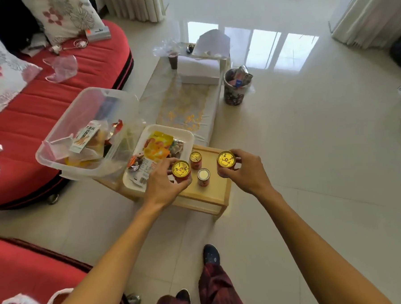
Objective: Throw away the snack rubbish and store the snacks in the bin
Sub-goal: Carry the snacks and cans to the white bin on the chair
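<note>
Gold-lidded red can (181,169) is gripped by the left hand (162,180), fingers and thumb curled round its body, lid up. The right hand (245,170) grips a second gold-lidded can (226,160) the same way. Both bare forearms reach forward, with the hands over the near end of the wooden table (211,195). Between the hands, a third gold-lidded can (195,160) and a pale-lidded can (203,176) stand upright on the table. A white tray (189,135) of snack packets (158,147) lies just left of the left hand. A clear plastic bin (85,106) holding packets sits further left, beside the red sofa (19,128). A patterned waste basket (234,94) holding wrappers stands on the floor, well apart.
</note>
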`<state>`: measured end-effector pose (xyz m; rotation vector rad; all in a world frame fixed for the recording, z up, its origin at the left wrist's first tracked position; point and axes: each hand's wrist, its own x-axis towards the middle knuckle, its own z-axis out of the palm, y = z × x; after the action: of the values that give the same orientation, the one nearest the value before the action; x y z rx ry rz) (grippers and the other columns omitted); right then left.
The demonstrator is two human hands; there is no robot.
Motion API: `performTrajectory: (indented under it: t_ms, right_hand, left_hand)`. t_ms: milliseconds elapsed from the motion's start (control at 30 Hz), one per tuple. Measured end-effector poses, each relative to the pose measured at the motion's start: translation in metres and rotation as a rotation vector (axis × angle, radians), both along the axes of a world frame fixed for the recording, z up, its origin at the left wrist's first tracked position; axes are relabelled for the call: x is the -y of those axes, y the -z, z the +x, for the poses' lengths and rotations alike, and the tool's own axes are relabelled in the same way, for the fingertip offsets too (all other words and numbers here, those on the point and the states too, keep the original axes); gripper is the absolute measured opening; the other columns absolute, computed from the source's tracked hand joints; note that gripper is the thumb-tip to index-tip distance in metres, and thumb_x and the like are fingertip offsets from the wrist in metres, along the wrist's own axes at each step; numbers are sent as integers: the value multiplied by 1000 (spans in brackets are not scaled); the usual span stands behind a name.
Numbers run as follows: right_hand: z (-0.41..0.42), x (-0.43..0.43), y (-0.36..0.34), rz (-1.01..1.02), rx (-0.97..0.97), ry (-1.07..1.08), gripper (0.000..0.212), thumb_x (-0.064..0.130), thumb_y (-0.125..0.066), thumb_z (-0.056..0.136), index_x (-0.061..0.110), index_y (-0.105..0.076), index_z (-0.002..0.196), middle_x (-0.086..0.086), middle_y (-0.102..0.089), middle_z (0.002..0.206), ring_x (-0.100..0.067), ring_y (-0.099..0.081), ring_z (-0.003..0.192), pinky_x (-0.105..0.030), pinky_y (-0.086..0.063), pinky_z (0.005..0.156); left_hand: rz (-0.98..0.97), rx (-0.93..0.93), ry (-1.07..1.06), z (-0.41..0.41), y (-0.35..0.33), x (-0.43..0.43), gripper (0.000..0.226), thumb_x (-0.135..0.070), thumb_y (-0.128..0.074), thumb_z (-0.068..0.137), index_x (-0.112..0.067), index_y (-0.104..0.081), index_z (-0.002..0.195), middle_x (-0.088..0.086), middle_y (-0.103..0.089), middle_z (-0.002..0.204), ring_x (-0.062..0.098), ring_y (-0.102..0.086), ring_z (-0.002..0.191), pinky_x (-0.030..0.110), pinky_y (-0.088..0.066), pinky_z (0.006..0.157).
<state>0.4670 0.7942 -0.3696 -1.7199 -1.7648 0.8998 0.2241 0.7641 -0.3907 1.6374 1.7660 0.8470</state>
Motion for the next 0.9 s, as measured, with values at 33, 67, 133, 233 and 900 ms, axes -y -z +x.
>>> performTrajectory:
  t_ms: [33,67,133,233,900]
  right_hand:
    - [-2,-12,13,-18,2,-4,44,25,-85,76,17,-68,116,1,-71,105,-12,-63,94,-27,-55,80]
    - [-4,-22,24,-33,7,-3,44,25,-85,76,18,-68,116,0,-70,105,-13,-63,95,-30,-56,81]
    - [-9,-42,48,-57,6,-6,43,23,-83,77,19,-67,116,0,-70,105,-12,-61,94,-30,-56,82]
    - [-18,-65,79,-98,9,-21,38,20,-82,79,18,-67,114,4,-68,100,-11,-61,91,-32,-56,80]
    - [-29,-112,198,-347,68,-136,64,12,-72,88,8,-44,146,-11,-52,143,-26,-48,132,-41,-43,109]
  left_hand:
    - [-14,-3,-10,0,14,-9,60,-40,-89,68,-23,-60,118,-7,-61,111,11,-63,97,30,-59,76]
    - [-35,-3,-16,1,27,-18,59,-41,-88,69,-23,-60,118,-6,-60,110,10,-62,97,31,-60,74]
    - [-72,-6,-26,0,53,-33,56,-40,-88,70,-23,-60,116,-6,-59,108,9,-60,95,31,-60,72]
    - [-127,-4,-26,-4,93,-56,56,-39,-88,70,-23,-60,116,-6,-58,106,10,-59,95,32,-59,74]
    - [-304,-9,71,11,197,-91,57,-9,-79,72,-22,-55,122,-6,-54,115,12,-57,104,27,-52,88]
